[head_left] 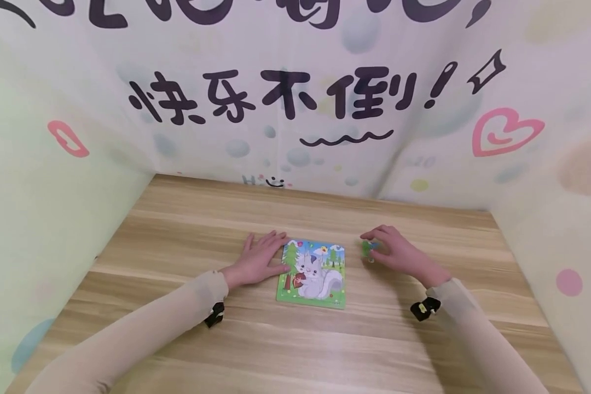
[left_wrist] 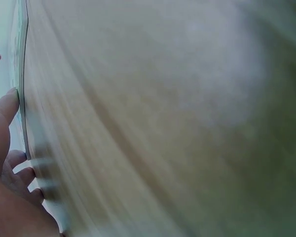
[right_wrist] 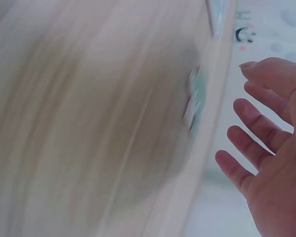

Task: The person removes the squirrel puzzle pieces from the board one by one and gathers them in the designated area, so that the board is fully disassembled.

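Board: we see it flat on the tabletop, between the 2 hands. It has a squirrel picture on it.
Bits: we see small green bits to the right of the board, with a strip of wood in the gap.
Left hand: it lies spread at the board's left side. We see the thumb and fingertips touch the edge, but the left hand is not wrapped round it.
Right hand: the right hand hangs over the bits, thumb and fingers apart. We see nothing held in it.
Which is nearer: the right hand is nearer the bits, and the left hand is nearer the board. We think the gap matters most, because going from bits to board means going left.
Long side: the board looks nearly square from this slant, so we cannot pick its longer way. We cannot tell it for the bits either.
Hard to see: fingers cover some of the bits, and the right wrist view blurs them. We cannot count them or tell their shape.
Cut off: the left wrist view shows the board only as a thin edge, so its picture is lost there.
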Available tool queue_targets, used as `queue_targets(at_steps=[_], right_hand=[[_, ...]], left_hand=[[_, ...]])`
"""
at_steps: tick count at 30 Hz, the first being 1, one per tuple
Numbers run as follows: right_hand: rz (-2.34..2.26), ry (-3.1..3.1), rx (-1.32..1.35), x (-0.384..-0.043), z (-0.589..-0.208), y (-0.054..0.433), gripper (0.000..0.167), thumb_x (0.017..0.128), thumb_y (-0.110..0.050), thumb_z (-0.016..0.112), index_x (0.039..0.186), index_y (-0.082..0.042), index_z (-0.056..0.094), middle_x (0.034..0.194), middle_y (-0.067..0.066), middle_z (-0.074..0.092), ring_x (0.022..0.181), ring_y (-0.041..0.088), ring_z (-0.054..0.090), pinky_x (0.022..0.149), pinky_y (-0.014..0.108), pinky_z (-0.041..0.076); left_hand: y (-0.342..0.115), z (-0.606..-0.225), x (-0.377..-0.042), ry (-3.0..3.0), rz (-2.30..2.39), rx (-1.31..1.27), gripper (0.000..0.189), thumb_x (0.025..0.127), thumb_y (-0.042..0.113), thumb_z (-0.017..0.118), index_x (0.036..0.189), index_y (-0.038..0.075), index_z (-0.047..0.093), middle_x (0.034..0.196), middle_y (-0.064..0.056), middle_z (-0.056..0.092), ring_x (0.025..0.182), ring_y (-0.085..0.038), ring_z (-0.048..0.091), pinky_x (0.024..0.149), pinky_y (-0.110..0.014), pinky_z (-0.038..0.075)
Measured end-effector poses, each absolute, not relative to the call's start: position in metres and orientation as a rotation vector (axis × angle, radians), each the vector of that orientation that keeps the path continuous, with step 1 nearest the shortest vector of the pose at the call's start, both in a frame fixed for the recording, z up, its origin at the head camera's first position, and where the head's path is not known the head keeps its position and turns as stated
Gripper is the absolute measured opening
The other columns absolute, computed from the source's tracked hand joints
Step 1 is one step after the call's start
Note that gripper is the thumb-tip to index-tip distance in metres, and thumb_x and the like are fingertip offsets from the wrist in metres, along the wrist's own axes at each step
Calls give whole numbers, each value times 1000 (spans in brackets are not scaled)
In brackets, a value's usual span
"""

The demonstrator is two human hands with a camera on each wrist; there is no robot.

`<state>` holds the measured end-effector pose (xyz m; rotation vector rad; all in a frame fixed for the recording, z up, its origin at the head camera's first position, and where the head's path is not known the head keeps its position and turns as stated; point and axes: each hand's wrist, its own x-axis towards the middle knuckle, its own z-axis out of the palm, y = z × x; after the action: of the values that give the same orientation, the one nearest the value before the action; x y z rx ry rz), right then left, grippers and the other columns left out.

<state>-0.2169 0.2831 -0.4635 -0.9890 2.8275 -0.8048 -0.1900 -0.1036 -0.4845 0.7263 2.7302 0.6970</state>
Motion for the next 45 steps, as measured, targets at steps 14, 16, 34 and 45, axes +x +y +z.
queue_targets(at_steps=[14, 16, 34, 45], right_hand=[[-801, 2714, -1016, -206, -465, 214, 39, 96, -11, 74, 133, -1, 65, 112, 10, 64, 101, 26, 61, 89, 42, 56], [-789, 2713, -1041, -205, -465, 207, 41, 95, -12, 75, 134, -1, 65, 109, 9, 64, 98, 24, 60, 86, 39, 55], [-658, 2651, -983, -204, -465, 170, 51, 96, -21, 75, 144, -10, 61, 113, 7, 61, 98, 20, 55, 86, 36, 53], [-563, 2584, -950, -211, -460, 160, 50, 95, -23, 76, 142, -16, 62, 109, 7, 56, 95, 19, 49, 81, 34, 48]], left_hand=[[-105, -481, -189, 2726, 705, 718, 78, 99, 48, 68, 161, 14, 38, 170, -14, 28, 159, -37, 18, 122, -72, -3], [-104, -480, -189, 2724, 704, 716, 77, 99, 47, 68, 162, 14, 37, 170, -14, 28, 159, -36, 18, 122, -72, -3], [-104, -478, -189, 2710, 715, 715, 76, 99, 43, 69, 161, 12, 38, 170, -15, 28, 159, -38, 18, 122, -72, -3], [-104, -480, -190, 2709, 729, 724, 76, 99, 44, 69, 161, 11, 38, 170, -15, 29, 159, -38, 18, 122, -73, -2]])
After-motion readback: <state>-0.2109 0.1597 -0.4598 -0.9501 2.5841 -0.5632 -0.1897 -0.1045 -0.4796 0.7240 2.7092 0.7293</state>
